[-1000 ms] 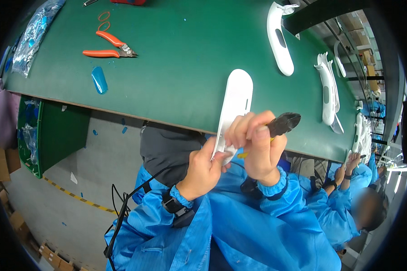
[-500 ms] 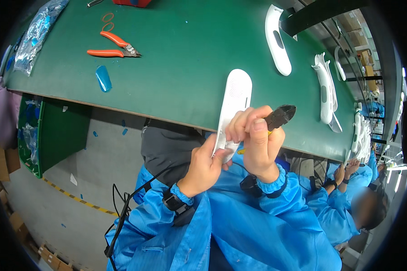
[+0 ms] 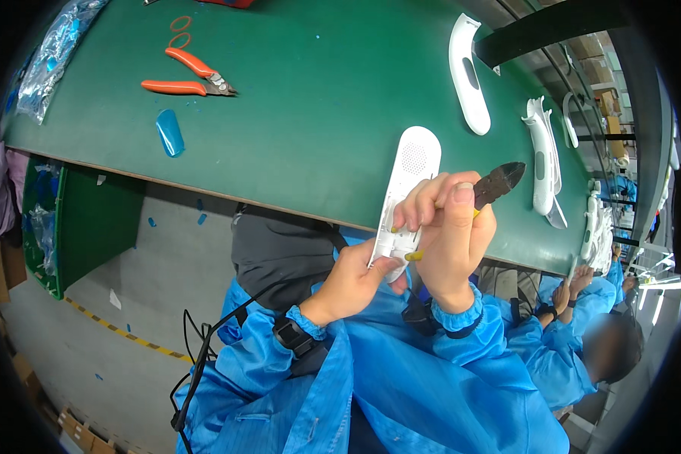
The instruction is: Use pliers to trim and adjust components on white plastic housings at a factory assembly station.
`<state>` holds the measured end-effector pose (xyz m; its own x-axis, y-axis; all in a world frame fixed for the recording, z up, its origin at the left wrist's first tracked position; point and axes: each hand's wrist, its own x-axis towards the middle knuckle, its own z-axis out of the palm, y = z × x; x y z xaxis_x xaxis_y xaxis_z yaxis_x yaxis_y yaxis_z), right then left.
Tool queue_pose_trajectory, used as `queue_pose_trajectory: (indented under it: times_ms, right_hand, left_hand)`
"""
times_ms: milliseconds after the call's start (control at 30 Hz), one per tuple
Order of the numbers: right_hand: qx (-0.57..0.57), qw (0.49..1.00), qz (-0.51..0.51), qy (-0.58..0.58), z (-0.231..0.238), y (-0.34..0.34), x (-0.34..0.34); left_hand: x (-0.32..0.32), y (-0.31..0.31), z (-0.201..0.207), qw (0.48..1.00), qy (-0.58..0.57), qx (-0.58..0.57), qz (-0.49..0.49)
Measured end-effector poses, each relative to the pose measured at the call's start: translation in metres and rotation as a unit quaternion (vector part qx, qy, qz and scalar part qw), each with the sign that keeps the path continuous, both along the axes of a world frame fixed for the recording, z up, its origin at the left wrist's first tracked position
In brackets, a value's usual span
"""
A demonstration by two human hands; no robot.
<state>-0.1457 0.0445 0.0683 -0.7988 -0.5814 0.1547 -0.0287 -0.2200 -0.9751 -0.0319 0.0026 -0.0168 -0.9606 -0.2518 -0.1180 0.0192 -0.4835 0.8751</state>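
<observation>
Green covers the bench (image 3: 295,113), at whose near edge both forearms are raised in blue sleeves (image 3: 469,348). A clear plastic bag (image 3: 55,60) is laid along the left edge; nested white shells (image 3: 543,163) and a curved white shell (image 3: 467,76) are set toward the right end. The perforated white part (image 3: 415,159) is held aslant across the near edge, its rounded end above the bench. By the left hand (image 3: 346,284), angled up and rightward, its lower end is pinched, the thumb laid over the hollow face and the fingers tucked beneath. The right hand (image 3: 455,238) is held upright just beside it, thumb uppermost, fingers curled together around the pliers (image 3: 499,184); their dark head is pointed up and rightward, their yellow handle ends turned toward the part, though whether these touch it cannot be told. Toward the left edge, orange-handled cutters (image 3: 193,72) are seen with handles apart, a curved blue piece (image 3: 169,133) is placed nearer the near edge, and thin red bands (image 3: 179,31) are found just beyond the cutters.
</observation>
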Motion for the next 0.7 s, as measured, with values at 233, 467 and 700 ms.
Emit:
queue_pose_trajectory:
  times_ms: [233,467,700]
  right_hand:
    - [0.005,1.0,0.009,0.014,-0.007,0.002,-0.003]
    - [-0.042,0.999,-0.009,-0.015,-0.01,0.004,-0.001]
    - [-0.044,0.999,0.019,0.017,-0.015,0.004,0.003]
  left_hand:
    - [-0.003,0.001,0.0,0.999,-0.016,0.034,-0.008]
    - [-0.002,-0.001,-0.002,0.999,-0.031,0.015,-0.005]
    - [0.0,-0.001,0.001,0.999,-0.032,0.013,-0.009]
